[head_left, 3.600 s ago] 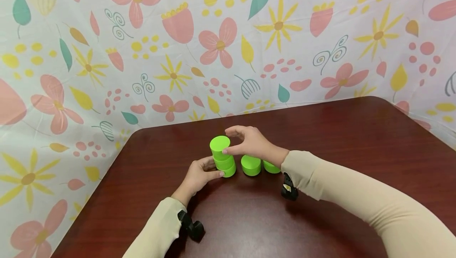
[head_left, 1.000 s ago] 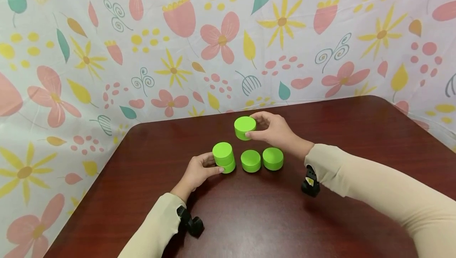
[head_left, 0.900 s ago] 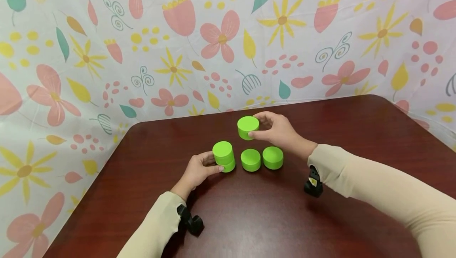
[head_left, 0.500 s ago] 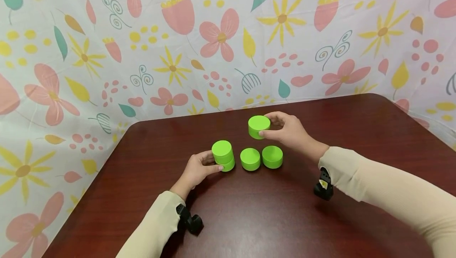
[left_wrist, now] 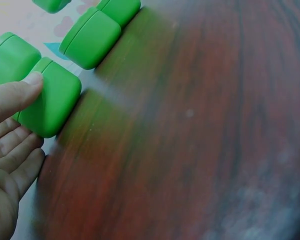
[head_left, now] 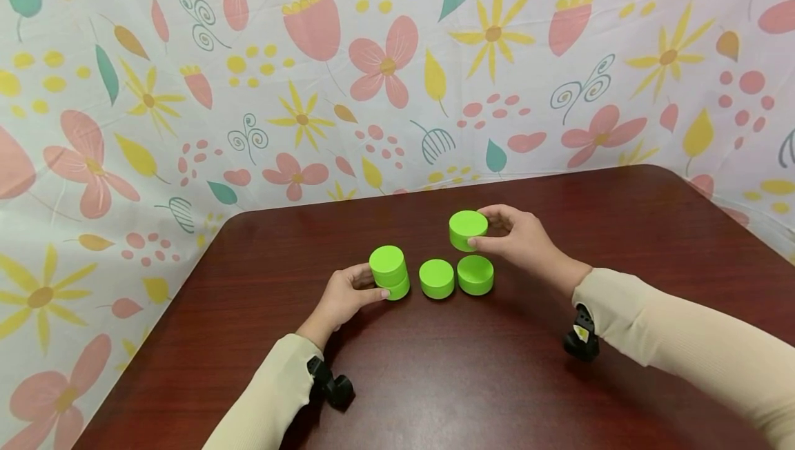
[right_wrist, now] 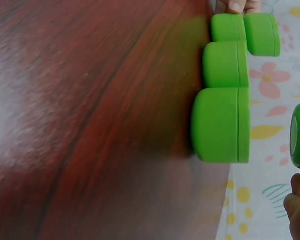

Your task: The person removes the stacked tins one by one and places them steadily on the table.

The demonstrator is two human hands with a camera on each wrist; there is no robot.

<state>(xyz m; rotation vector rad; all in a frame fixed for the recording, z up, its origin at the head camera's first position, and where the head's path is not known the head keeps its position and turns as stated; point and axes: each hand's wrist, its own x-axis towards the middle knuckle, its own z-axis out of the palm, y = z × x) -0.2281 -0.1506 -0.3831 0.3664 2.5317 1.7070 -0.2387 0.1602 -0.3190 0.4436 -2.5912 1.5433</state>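
Observation:
Several bright green round lidded jars are in the head view. Pinched between thumb and fingers, one jar (head_left: 468,229) is held off the table by my right hand (head_left: 522,237), above and behind the rightmost standing jar (head_left: 475,275). My left hand (head_left: 344,296) grips the lower jar (head_left: 399,289) of a stack of two, thumb on its front and fingers behind. On top of it sits the upper jar (head_left: 387,261), slightly offset. A single jar (head_left: 437,279) stands between the stack and the rightmost jar. The left wrist view shows my left thumb (left_wrist: 20,95) against the lower jar.
A dark reddish-brown table (head_left: 459,367) carries the jars in a row near its middle. Behind and to the left hangs a white cloth (head_left: 397,132) with a floral print. Each sleeve cuff has a black wrist camera, such as the left one (head_left: 332,384).
My right hand took the third jar off the stack and carried it right. In the last half second it moved further right and lower. My left hand stays at the stack.

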